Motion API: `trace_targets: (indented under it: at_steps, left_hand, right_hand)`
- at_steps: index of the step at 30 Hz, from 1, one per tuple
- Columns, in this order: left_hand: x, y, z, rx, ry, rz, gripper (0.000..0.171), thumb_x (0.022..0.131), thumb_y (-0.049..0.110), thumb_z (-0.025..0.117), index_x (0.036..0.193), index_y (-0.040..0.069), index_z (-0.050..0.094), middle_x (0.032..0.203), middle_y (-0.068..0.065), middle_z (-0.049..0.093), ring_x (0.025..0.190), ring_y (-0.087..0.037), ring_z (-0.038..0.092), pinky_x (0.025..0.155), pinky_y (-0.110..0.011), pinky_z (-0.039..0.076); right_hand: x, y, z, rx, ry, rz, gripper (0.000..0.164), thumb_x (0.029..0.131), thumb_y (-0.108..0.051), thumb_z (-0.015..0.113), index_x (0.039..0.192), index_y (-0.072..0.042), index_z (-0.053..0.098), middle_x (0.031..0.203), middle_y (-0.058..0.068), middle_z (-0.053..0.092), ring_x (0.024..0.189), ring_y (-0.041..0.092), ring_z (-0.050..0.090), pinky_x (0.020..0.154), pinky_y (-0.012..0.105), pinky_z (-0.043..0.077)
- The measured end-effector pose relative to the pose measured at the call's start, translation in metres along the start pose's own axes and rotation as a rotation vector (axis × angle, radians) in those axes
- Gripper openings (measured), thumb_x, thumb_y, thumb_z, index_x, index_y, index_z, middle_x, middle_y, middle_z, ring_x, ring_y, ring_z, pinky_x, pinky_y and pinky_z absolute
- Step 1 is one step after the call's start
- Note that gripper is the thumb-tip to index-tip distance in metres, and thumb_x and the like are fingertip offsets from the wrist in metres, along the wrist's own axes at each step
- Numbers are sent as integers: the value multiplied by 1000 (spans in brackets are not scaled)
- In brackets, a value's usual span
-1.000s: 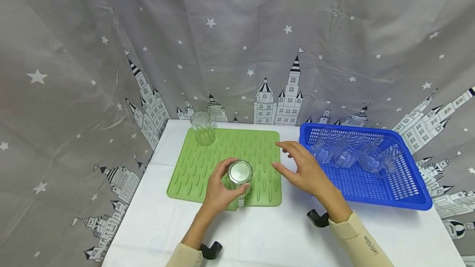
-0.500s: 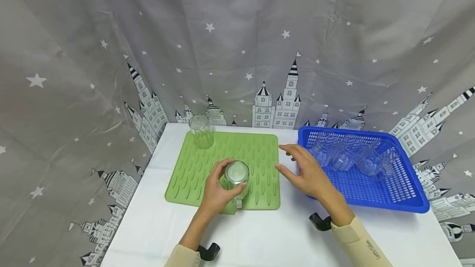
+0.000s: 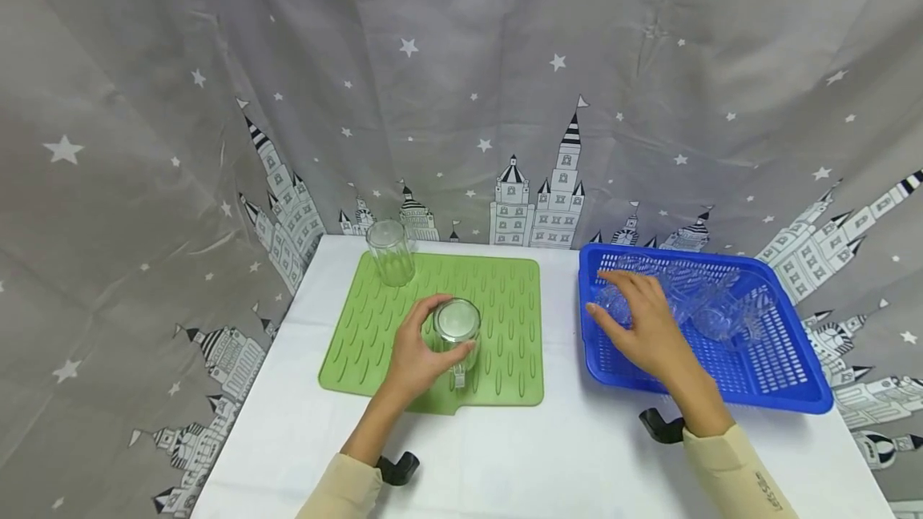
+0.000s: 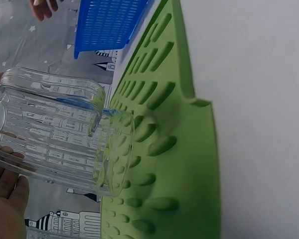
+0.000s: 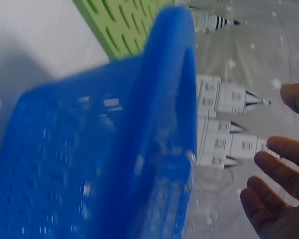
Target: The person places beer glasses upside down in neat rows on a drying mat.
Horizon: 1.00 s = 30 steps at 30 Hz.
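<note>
My left hand [image 3: 417,357] grips a clear glass mug [image 3: 457,322] round its side, thumb on the near side and fingers behind. The mug is upside down, base up, its handle toward me. In the left wrist view its rim is right at the bumps of the green drying mat [image 4: 189,164]. My right hand [image 3: 644,327] hovers over the left part of the blue basket [image 3: 587,351], fingers spread and holding nothing. Beneath and beside it, several clear glass mugs [image 3: 717,320] lie in the basket, some partly hidden by the hand.
Another glass mug [image 3: 391,255] stands upside down at the mat's back left corner. A white cloth [image 3: 505,463] covers the table around mat and basket. Close behind the table hangs a grey curtain [image 3: 433,118] printed with castles and stars.
My right hand has moved right, from beside the mat to over the basket, still empty. My left hand keeps hold of the mug at nearly the same spot on the mat.
</note>
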<state>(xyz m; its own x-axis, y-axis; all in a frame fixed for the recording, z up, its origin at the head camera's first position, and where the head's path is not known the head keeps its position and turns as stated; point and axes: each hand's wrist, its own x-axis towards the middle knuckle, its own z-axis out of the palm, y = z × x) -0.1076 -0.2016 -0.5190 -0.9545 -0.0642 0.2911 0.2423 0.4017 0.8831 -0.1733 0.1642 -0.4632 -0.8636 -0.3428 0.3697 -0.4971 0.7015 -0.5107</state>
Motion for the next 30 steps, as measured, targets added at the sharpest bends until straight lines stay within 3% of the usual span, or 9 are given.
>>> trace_targets:
  at_steps: [10,15,19,24,30]
  left_hand:
    - [24,-4,-7,5,4,-22,78,78,22,99,145,23,61,146,-4,64,143,-31,58,126,-60,44]
    - [36,-11,-10,-7,23,-42,77,78,21,99,145,20,61,145,-5,65,142,-30,59,127,-55,43]
    - [46,-14,-10,-6,24,-37,76,78,23,98,145,19,62,145,-7,65,142,-32,59,125,-59,44]
    - [62,-17,-7,12,2,-58,74,80,28,98,145,22,62,146,-5,64,140,-30,58,122,-59,46]
    - [81,-20,-7,3,3,-47,74,80,25,98,144,18,62,141,-8,65,128,-31,59,118,-56,47]
  right_hand:
    - [5,25,-29,-121,-43,101,65,102,-35,73,154,-1,52,159,31,48,152,57,32,120,82,25]
    - [7,33,-37,-184,-150,183,81,104,-48,67,161,2,40,169,34,32,160,59,17,119,87,19]
    - [7,44,-40,-193,-244,258,87,109,-54,54,167,4,26,175,35,16,163,59,5,124,86,11]
    - [1,63,-41,-214,-287,286,78,115,-44,40,168,9,16,175,39,8,163,61,1,127,82,8]
    - [-1,72,-40,-233,-243,240,60,115,-18,38,163,15,24,168,48,16,158,67,11,129,77,13]
